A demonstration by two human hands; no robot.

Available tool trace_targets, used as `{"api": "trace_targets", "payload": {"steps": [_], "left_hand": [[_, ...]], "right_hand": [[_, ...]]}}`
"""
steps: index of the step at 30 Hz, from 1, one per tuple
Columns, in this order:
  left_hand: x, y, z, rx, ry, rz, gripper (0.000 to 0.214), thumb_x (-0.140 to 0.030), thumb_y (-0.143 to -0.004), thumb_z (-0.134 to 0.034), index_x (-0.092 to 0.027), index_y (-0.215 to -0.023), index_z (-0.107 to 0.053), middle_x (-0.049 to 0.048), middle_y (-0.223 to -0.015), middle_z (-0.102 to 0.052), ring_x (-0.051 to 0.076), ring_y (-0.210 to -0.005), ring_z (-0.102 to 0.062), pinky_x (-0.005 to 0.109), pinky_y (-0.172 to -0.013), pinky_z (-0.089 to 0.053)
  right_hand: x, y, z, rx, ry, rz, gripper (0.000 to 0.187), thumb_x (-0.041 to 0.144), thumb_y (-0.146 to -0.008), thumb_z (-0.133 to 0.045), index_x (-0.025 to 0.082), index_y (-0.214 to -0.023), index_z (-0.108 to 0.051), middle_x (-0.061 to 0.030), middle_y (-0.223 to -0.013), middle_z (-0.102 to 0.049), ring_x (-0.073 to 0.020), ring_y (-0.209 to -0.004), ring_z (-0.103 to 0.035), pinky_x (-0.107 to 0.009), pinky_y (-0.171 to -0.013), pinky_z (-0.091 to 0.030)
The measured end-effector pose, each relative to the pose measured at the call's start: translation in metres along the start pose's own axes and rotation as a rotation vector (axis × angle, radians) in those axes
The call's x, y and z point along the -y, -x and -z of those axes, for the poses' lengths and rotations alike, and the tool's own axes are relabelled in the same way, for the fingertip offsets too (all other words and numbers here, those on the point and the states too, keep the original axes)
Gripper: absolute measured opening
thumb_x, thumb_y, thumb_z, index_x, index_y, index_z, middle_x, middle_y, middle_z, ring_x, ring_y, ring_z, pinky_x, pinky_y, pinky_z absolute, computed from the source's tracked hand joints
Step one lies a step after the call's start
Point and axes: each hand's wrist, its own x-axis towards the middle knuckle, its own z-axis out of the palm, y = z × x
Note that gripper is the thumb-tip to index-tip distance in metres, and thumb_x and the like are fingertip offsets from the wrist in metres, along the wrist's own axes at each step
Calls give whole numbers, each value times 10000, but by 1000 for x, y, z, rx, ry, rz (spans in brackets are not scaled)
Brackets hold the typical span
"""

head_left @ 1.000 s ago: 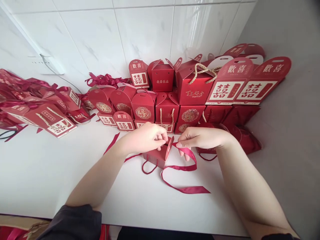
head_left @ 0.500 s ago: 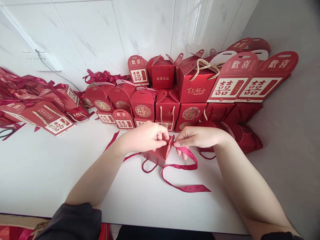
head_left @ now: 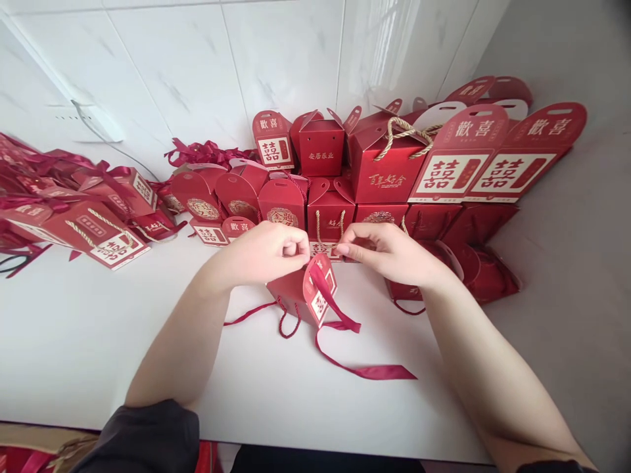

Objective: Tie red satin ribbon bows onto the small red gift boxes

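Note:
A small red gift box point(head_left: 288, 292) stands tilted on the white table, its rounded flap with white panel facing right. My left hand point(head_left: 269, 253) is closed at the box's top edge, the fingertips partly hidden behind the flap. A dark red ribbon point(head_left: 335, 303) comes out of the flap's slot and trails down onto the table, its cut end lying to the right. Another stretch of ribbon point(head_left: 249, 314) lies left of the box. A twisted cord handle point(head_left: 289, 328) hangs at its front. Above and right of the flap, my right hand point(head_left: 389, 253) is apart from the ribbon, thumb and forefinger slightly parted, seemingly holding nothing.
Stacked red boxes point(head_left: 379, 167) line the tiled wall behind, several with gold cord handles. Ribboned boxes point(head_left: 93, 223) are heaped at the left, with a scissors handle point(head_left: 14, 263) at their edge. A grey wall point(head_left: 576, 276) bounds the right side.
My right hand has let go of the ribbon and moved up. The ribbon now hangs from the slot. The box has shifted left and turned, showing its white panel; my left hand moved left with it.

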Motion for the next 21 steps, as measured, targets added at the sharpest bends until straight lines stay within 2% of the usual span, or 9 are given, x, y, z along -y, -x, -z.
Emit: {"api": "trace_targets", "payload": {"steps": [4,6,9,11,14,15,17,19,21], "left_hand": [[4,0,2,-20,25,8,109,-255,-775,-552,-202,-687,-591,-64,-530,-415,82,-504,-343,211,-461,-268],[6,-1,1,-36,26,14,104,-248,-767,-558,-199,-681,-589,-67,-514,-423,81,-491,-350,213,-454,-268],[6,-2,0,-171,62,-3,80,-224,-764,-563,-193,-695,-589,-58,-541,-494,82,-510,-423,209,-480,-323],[2,0,0,-304,155,-55,80,-237,-793,-556,-189,-745,-598,-41,-616,-558,90,-563,-497,206,-524,-384],[-1,6,3,-423,249,-111,153,-326,-852,-550,-192,-890,-614,-2,-783,-631,111,-669,-576,218,-602,-452],[1,7,5,-407,236,-101,204,-357,-844,-575,-202,-972,-613,12,-861,-648,124,-720,-598,226,-630,-465],[8,10,9,-264,172,-43,396,-395,-786,-658,-233,-1137,-572,33,-1013,-657,160,-838,-626,245,-686,-482],[21,8,13,-6,123,25,518,-400,-731,-712,-249,-1197,-540,41,-1074,-656,188,-909,-633,255,-713,-487],[33,4,15,264,122,53,418,-374,-738,-696,-227,-1110,-578,33,-999,-675,186,-872,-637,250,-692,-476]], "right_hand": [[-4,-6,-11,129,-122,172,191,332,-938,-554,179,-924,-668,-71,-1089,-685,-199,-978,-614,-319,-875,-459],[-8,-8,-12,225,-124,141,233,358,-942,-549,169,-905,-682,-59,-976,-701,-183,-875,-625,-310,-820,-474],[-10,-7,-10,311,-140,72,283,405,-927,-572,161,-892,-711,-48,-887,-702,-178,-815,-628,-305,-775,-482],[-9,-6,-10,276,-222,67,265,397,-917,-592,169,-948,-724,-52,-945,-706,-185,-861,-635,-310,-797,-487],[-6,-5,-12,107,-372,55,253,388,-912,-608,198,-1025,-731,-53,-982,-715,-196,-906,-647,-324,-825,-499],[-5,-6,-14,39,-425,51,248,388,-910,-613,206,-1032,-730,-51,-971,-719,-200,-908,-652,-332,-833,-504],[-5,-7,-18,-75,-526,48,236,391,-908,-620,210,-1015,-729,-49,-942,-725,-201,-895,-660,-347,-846,-512],[-8,-9,-22,-128,-562,34,228,395,-902,-630,199,-946,-737,-46,-898,-730,-184,-836,-658,-335,-821,-517],[-11,-11,-28,-93,-525,3,257,405,-905,-625,183,-874,-749,-46,-852,-733,-159,-762,-638,-305,-759,-506]]}}
